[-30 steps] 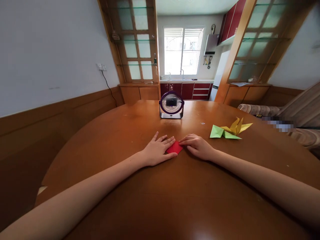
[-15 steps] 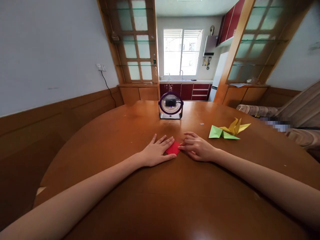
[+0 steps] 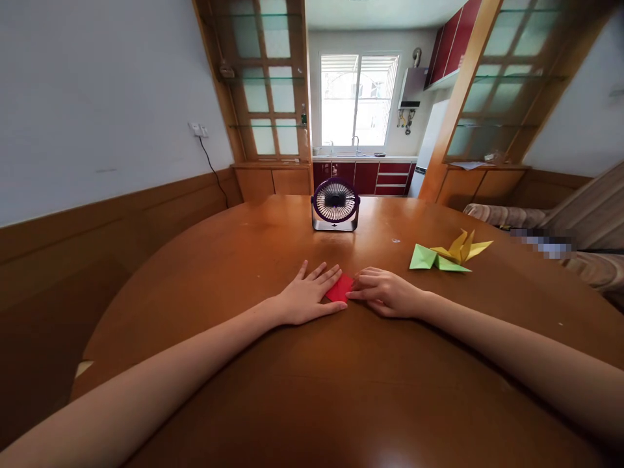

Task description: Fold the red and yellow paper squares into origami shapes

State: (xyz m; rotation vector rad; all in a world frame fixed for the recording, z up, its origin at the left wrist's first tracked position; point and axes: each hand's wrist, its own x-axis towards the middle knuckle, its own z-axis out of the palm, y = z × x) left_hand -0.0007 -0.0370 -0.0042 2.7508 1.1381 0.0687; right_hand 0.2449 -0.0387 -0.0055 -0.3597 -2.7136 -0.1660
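Note:
A small folded piece of red origami paper (image 3: 340, 290) lies on the table between my hands. My left hand (image 3: 307, 296) rests flat with its fingers spread, the fingertips and thumb bordering and partly covering the paper's left side. From the right, my right hand (image 3: 385, 292) has its fingers curled together at the paper's right edge, gripping it there. The fingers hide part of that edge. To the right lie a green folded paper (image 3: 423, 257) and a yellow origami bird (image 3: 462, 248), close against each other.
A small purple desk fan (image 3: 335, 203) stands facing me beyond the paper. The brown wooden table (image 3: 312, 390) has a rounded far edge. An armchair (image 3: 507, 214) with striped covering stands past its right side. Behind are glass-shelved cabinets (image 3: 270, 78) and a kitchen window (image 3: 359, 97).
My right hand's fingers have drawn closer together and lower along the red paper's right edge. My left hand keeps its flat pose. The whole view has shifted slightly.

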